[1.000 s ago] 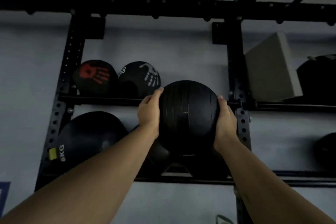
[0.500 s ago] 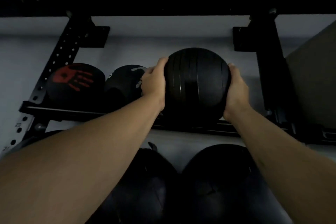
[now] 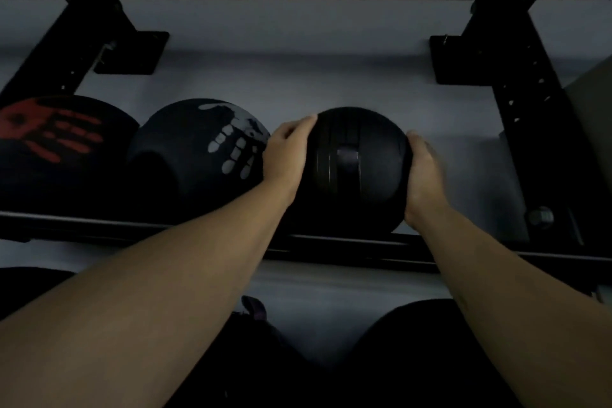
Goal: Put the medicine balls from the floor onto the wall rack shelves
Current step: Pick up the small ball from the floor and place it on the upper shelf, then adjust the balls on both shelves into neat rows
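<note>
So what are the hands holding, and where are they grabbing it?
A plain black medicine ball, gripped by its two sides: the left hand on its left, the right hand on its right, at the upper shelf.

3 balls in row on shelf (image 3: 99, 225), held ball (image 3: 359, 166) rightmost, betw hands (image 3: 286, 156)

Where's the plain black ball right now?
The plain ball sits mid-frame on the upper shelf, held between the left hand and right hand, just right of the white-handprint ball.
</note>
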### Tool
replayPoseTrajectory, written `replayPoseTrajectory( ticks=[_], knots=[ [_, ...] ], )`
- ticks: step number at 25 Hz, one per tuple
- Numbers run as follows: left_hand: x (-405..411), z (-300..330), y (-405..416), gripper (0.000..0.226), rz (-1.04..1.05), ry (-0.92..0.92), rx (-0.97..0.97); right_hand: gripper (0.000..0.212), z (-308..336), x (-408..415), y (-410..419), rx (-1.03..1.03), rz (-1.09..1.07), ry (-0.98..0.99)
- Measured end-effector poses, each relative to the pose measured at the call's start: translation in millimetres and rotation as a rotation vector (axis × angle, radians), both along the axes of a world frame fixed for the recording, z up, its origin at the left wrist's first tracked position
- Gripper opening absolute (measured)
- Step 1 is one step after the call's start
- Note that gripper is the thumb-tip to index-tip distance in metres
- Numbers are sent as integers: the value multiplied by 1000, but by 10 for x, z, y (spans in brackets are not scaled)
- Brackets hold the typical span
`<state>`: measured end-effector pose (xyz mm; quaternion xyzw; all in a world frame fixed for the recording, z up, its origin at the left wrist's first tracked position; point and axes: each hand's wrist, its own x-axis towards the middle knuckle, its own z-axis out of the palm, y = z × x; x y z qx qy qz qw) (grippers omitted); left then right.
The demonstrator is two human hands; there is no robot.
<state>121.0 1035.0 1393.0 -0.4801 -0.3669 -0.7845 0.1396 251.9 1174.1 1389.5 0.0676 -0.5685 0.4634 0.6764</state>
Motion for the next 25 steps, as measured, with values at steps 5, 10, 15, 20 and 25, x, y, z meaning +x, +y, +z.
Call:
replayPoseTrajectory(
  ticks=[5,10,15,20,25],
  knots=[
    [-126,-127,222,44,185,220,-86,45,-56,-107,-27,256,-385,-179],
    [-102,-160,190,49,225,274,-99,41,-102,-70,-56,274,-390,-192],
    [-68,-200,159,57,362,334,-150,51,-114,-63,-104,302,-497,-225],
    [29,-431,93,61,490,376,-228,56,-358,49,-201,358,-685,-338],
    [294,-842,-78,77,473,322,-322,53,-778,531,-227,428,-705,-476]
  ],
)
